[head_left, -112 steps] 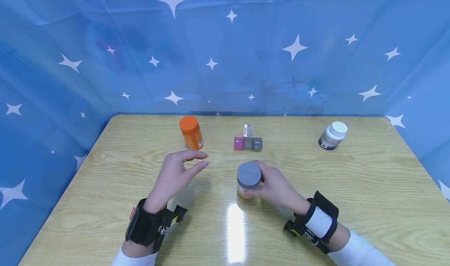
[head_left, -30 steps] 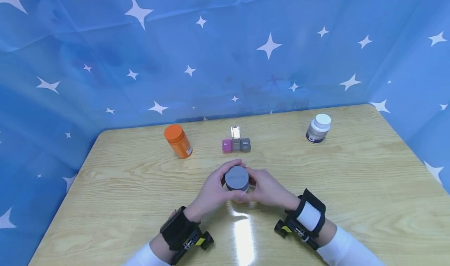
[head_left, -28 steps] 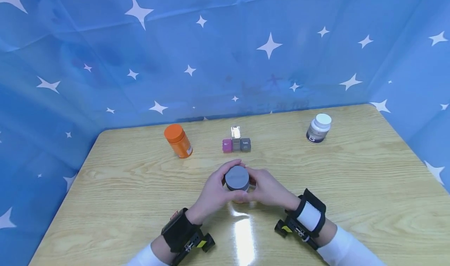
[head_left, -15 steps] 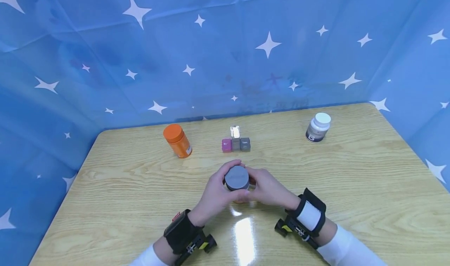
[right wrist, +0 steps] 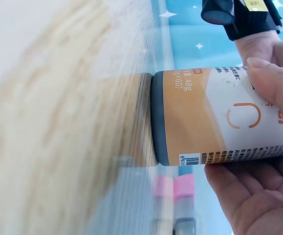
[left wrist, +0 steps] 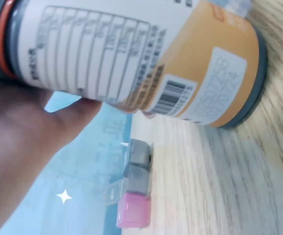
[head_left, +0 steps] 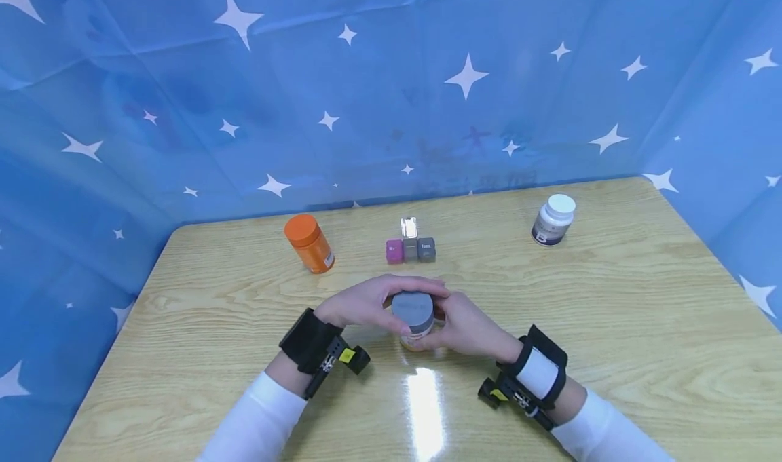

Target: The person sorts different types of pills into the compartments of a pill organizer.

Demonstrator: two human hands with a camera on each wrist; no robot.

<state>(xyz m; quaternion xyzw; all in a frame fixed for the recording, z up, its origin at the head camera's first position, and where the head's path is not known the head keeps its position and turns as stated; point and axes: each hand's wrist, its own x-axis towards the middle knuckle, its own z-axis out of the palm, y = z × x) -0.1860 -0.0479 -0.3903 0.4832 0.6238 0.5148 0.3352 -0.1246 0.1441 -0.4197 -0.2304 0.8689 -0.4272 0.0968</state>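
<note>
- Bottle (right wrist: 185,117) stands upright on counter (head_left: 214,353).
- Left hand (head_left: 369,304) pinches cap (head_left: 412,307); right hand (head_left: 473,328) grips bottle.
- Probably light, stiff plastic, slightly slick; hold bottle mid-height, cap by rim.

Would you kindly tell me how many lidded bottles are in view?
3: the grey-lidded bottle held between the left hand and right hand, the orange bottle behind it to the left, and the white-capped bottle behind it to the right. No others show.
</note>
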